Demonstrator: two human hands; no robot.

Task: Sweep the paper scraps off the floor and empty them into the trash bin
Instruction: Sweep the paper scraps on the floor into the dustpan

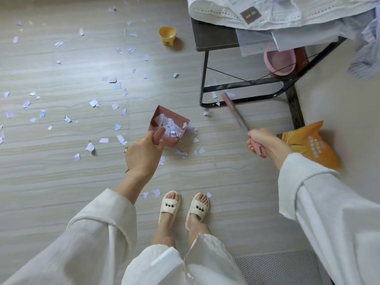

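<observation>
My left hand (144, 155) grips the handle of a small pink dustpan (178, 122) held just above the floor, with several white and pale blue paper scraps inside it. My right hand (261, 140) holds the handle of a pink hand brush (232, 109), whose blurred head reaches toward the black frame under the table. Many paper scraps (93, 102) lie scattered over the pale wood-look floor, mostly to the left and far side, and a few sit under the table frame (213, 95) and by my slippers. No trash bin is in view.
A dark folding table (213, 38) piled with white cloth stands at the upper right, a pink basin (279, 60) under it. A yellow cup-shaped stool (167, 34) sits on the floor beyond. An orange bag (308, 142) lies by the wall. My slippered feet (185, 204) are below.
</observation>
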